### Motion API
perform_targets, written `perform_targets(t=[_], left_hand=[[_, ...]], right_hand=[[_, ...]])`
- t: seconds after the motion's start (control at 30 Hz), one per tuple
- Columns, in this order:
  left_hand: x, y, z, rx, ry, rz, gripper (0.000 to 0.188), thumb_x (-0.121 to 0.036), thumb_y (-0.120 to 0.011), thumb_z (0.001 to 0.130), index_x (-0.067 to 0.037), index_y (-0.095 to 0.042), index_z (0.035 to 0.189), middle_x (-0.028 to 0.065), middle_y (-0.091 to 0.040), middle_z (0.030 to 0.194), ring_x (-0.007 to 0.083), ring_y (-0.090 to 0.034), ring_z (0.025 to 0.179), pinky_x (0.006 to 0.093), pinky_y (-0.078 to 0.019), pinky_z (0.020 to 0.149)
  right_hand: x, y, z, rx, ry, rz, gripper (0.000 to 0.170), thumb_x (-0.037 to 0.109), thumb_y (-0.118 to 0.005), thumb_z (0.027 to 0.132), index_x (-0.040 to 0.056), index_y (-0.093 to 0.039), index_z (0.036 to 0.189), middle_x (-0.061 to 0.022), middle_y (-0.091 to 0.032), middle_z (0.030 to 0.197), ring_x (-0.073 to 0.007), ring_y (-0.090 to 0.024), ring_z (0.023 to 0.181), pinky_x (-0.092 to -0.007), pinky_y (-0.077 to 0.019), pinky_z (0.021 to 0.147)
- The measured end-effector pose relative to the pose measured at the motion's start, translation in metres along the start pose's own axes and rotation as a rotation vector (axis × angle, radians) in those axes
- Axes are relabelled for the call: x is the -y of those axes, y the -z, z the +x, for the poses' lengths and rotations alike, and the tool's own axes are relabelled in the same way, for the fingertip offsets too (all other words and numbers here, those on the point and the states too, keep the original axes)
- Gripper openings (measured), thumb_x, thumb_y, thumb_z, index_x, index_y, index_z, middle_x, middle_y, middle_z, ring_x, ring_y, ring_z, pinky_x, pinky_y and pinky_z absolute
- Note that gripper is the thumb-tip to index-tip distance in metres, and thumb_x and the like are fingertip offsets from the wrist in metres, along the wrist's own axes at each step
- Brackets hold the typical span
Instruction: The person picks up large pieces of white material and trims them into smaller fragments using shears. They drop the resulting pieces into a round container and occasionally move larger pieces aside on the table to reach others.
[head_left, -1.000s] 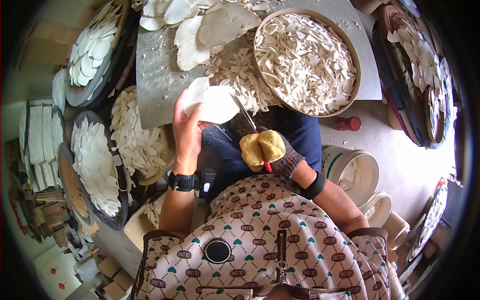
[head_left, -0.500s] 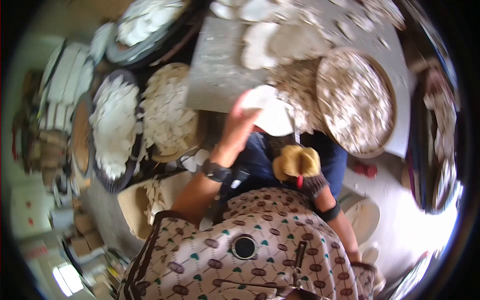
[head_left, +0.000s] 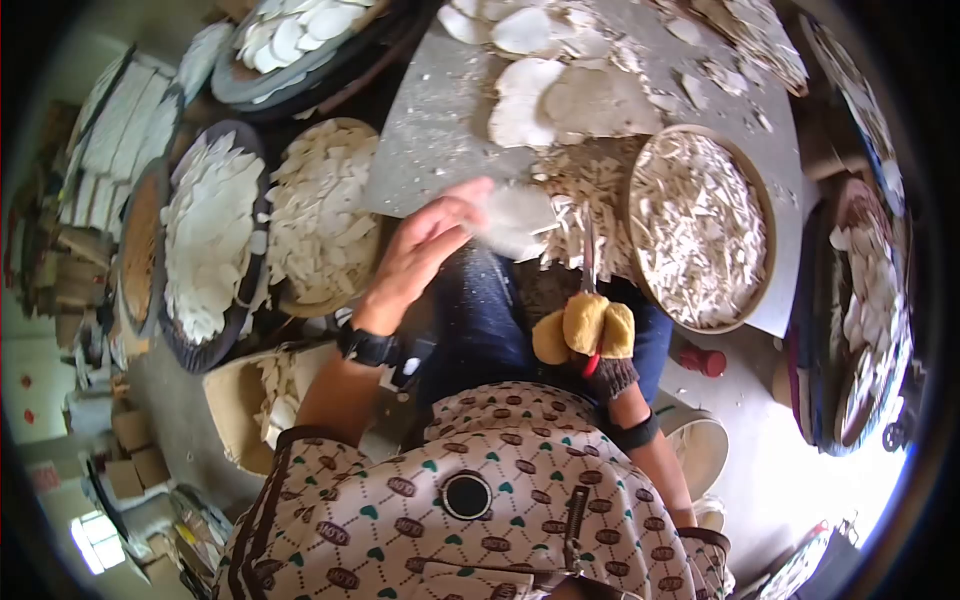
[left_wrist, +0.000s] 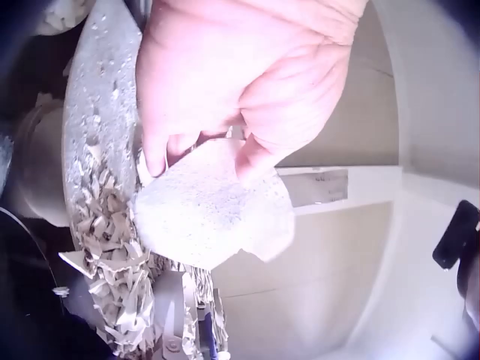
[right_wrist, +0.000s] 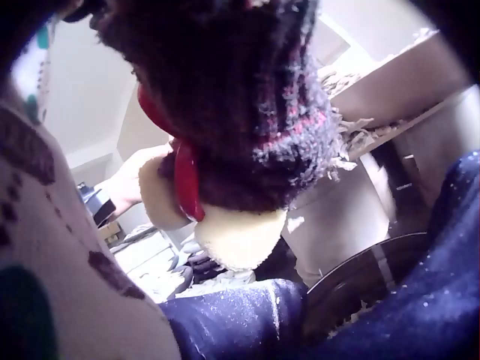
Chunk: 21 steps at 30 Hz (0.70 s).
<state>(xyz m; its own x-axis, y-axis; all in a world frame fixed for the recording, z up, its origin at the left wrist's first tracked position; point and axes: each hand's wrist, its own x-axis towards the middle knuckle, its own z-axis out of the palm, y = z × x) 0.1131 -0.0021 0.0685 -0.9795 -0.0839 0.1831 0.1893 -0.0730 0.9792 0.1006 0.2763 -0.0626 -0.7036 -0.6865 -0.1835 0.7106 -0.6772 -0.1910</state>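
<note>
The grey worktop (head_left: 425, 135) runs across the upper half of my head view, dusted with white crumbs. On it, at its near right side, I see the round tray (head_left: 770, 225), filled with pale shards (head_left: 697, 235). Off the worktop to the left stands a dark-rimmed basket (head_left: 190, 352) heaped with white flakes (head_left: 210, 235). Farther back on the worktop, I make out a broad greyish sheet (head_left: 600, 100) beside a whiter one, and nearer, a loose heap of trimmings (head_left: 600, 180) next to the tray.

My left hand (head_left: 425, 240) hangs at the worktop's near edge, its grip clamped on a white piece (head_left: 510, 222), thumb on one face; the piece is blurred, in front of the trimmings. My right hand (head_left: 590, 338), in a dark knit glove with yellow finger covers, has its grip closed round the red-handled scissors (head_left: 588, 250). Their blades point away from the body, near the piece but apart from it; I cannot tell whether they are parted.
</note>
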Motion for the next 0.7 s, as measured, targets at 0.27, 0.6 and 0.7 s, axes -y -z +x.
perform_targets(t=[0.27,0.6,0.7], left_hand=[[-0.013,-0.003,-0.015,-0.018,0.178,0.04,0.023,0.002,-0.046,0.082,-0.001,-0.057,0.102,0.0097,-0.058,0.105,0.0152,-0.056,0.094,0.0286,-0.0435,0.086],[-0.006,0.03,-0.042,-0.313,0.4,0.134,0.038,-0.014,-0.058,0.083,-0.001,-0.05,0.118,0.0079,-0.06,0.092,0.0121,-0.059,0.07,0.021,-0.0483,0.053],[0.001,0.128,-0.081,-0.838,0.087,0.105,0.034,-0.012,-0.053,0.085,-0.002,-0.049,0.117,0.0148,-0.058,0.103,0.0244,-0.061,0.088,0.0332,-0.0531,0.067]], right_hand=[[-0.001,0.019,0.003,-0.172,0.056,-0.694,0.03,0.011,-0.047,0.089,-0.0024,-0.045,0.116,-0.0169,-0.051,0.117,-0.0276,-0.05,0.11,-0.0418,-0.0388,0.097],[0.007,-0.014,0.006,0.278,-0.135,0.103,0.024,0.007,-0.042,0.088,0.0,-0.05,0.109,-0.0117,-0.056,0.109,-0.0232,-0.054,0.102,-0.0351,-0.0425,0.092],[0.006,0.008,-0.006,0.203,-0.07,-0.329,0.023,0.003,-0.043,0.086,-0.0018,-0.052,0.106,-0.0143,-0.057,0.108,-0.0241,-0.055,0.103,-0.0372,-0.0445,0.089]])
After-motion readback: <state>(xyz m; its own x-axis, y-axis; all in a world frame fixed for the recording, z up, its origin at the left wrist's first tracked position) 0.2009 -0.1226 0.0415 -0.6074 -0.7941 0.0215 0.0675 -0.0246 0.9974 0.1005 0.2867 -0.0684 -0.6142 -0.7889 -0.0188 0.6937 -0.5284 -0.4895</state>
